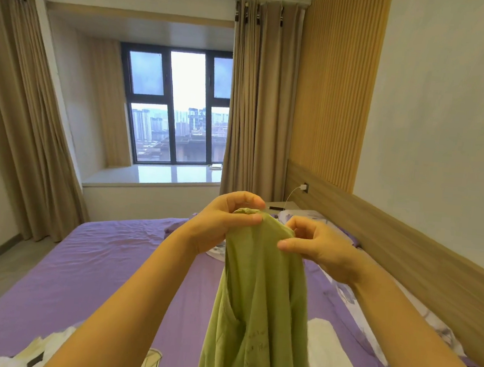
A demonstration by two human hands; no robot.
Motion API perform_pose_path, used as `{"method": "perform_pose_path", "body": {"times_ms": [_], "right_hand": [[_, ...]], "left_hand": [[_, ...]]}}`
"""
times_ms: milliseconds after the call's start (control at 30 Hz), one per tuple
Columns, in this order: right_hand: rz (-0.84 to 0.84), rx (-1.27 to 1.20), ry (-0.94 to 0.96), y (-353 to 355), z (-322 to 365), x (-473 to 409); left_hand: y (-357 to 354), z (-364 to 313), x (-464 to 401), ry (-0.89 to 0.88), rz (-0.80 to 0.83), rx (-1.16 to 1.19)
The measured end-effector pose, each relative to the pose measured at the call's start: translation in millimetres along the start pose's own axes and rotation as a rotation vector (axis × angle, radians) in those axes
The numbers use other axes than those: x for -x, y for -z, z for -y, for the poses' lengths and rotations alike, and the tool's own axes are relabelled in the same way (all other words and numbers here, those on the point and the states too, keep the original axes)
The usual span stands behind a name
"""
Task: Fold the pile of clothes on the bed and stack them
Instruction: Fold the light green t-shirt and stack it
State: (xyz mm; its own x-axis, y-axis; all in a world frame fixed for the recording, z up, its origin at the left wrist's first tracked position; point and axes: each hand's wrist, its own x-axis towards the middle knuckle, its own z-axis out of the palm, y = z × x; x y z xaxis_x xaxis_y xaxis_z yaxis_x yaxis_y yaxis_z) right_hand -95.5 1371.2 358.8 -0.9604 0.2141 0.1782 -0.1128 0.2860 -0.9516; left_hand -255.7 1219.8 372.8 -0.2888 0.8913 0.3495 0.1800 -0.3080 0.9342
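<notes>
Here, both hands, left (225, 223) and right (314, 245), are pinching a limp green shirt's (259, 302) top edge; soft and light, it is hanging over the bed (105, 259).

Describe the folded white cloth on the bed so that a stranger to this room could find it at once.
Start at the purple bed, then go to its near right part, beside the hanging green garment. The white cloth lies there flat. Unlike the crumpled white clothes at the near left, it is folded into a neat oblong.
</notes>
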Motion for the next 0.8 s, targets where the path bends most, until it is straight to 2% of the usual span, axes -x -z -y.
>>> {"method": "perform_pose_path", "body": {"times_ms": [133,300,400,533,633,733,800], "right_hand": [[-0.129,-0.002,0.005,-14,5,-9],[-0.296,0.274,0.073,-7,17,-25],[-0.38,0.099,-0.029,5,8,-28],[-0.481,-0.252,-0.148,17,-11,-23],[-0.503,-0.39,-0.196,18,-22,-20],[-0.496,-0.388,-0.189,8,-30,-25],[-0.428,-0.276,-0.162,-2,-32,-28]], "left_hand": [[-3,-1,-3,-0.002,-0.036,-0.103],[20,20,13,0.243,0.047,-0.436],[41,62,40,0.391,-0.043,-0.55],[64,116,83,0.603,-0.316,-0.758],[69,118,93,0.602,-0.481,-0.545],[57,89,77,0.574,-0.469,-0.255],[41,68,59,0.543,-0.406,-0.149]]}}
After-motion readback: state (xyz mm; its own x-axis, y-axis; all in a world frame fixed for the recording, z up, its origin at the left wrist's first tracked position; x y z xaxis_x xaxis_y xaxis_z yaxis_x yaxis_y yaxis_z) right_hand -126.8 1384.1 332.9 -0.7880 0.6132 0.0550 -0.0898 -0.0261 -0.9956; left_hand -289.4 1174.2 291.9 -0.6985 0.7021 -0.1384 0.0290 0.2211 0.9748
